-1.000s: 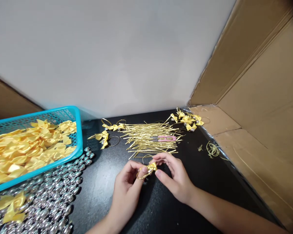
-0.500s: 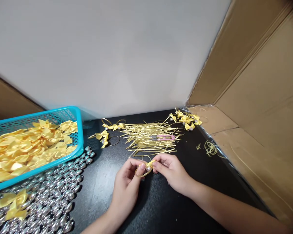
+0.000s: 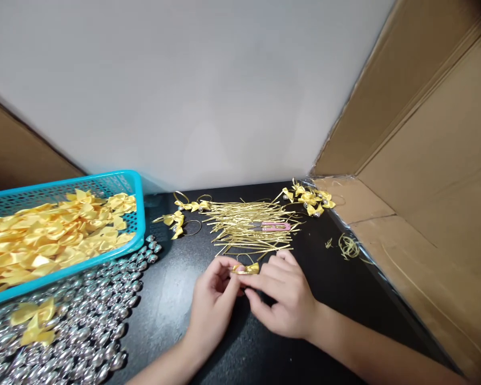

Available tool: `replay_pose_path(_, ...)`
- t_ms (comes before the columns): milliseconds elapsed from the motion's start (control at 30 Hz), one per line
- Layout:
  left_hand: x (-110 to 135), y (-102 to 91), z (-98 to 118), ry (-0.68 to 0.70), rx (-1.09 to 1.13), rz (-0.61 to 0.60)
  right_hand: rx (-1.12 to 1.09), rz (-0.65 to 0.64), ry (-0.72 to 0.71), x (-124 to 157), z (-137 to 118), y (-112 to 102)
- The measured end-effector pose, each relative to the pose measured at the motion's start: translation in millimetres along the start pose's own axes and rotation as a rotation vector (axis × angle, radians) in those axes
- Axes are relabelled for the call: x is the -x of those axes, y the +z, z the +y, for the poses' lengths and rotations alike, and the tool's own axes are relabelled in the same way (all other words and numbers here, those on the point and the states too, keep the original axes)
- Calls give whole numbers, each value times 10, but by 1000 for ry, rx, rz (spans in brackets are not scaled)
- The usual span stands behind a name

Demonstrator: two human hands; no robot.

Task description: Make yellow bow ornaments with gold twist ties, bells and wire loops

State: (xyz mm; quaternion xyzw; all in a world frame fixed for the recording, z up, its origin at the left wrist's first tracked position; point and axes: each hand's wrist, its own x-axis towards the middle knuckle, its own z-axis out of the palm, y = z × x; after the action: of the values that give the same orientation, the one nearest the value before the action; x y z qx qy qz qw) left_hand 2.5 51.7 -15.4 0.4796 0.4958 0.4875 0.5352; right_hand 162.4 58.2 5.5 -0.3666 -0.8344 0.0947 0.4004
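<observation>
Low over the black tabletop [image 3: 272,353], my left hand [image 3: 212,305] and my right hand [image 3: 282,297] meet fingertip to fingertip. Both pinch one small yellow ribbon bow with a gold cord loop [image 3: 245,268]; the loop lies nearly flat between the fingers. Just beyond the hands lies a heap of cut gold cords [image 3: 248,227] with a pink clip [image 3: 276,226] on it. Finished bows with beads sit in a far group [image 3: 310,197] and a nearer left group [image 3: 180,216].
A turquoise basket [image 3: 138,214] of loose yellow bows stands at the left. Several silver beads [image 3: 84,326] are spread in front of it, with a stray bow [image 3: 34,323] on them. Cardboard walls [image 3: 425,176] rise at the right; a gold cord tangle [image 3: 348,246] lies near them.
The bow's cord loop, which hung open below the fingers, now lies flatter between them. My right hand has slid lower and closed in under the bow. The camera view shifted slightly.
</observation>
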Motion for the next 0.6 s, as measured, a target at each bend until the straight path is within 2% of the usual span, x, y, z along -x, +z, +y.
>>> replay_pose_path(100,11,-1,-25,21,-10,-31,104,-34,162,-7,-9,50)
replay_pose_path(200,18,4,-37,62,-26,-32,134,-92,247,-24,3,47)
replay_pose_path(433,28,11,-19,101,-89,-36,172,-249,289,-125,-25,-106)
replay_pose_path(600,30,11,-15,84,-135,-43,95,-181,324,-139,9,-103)
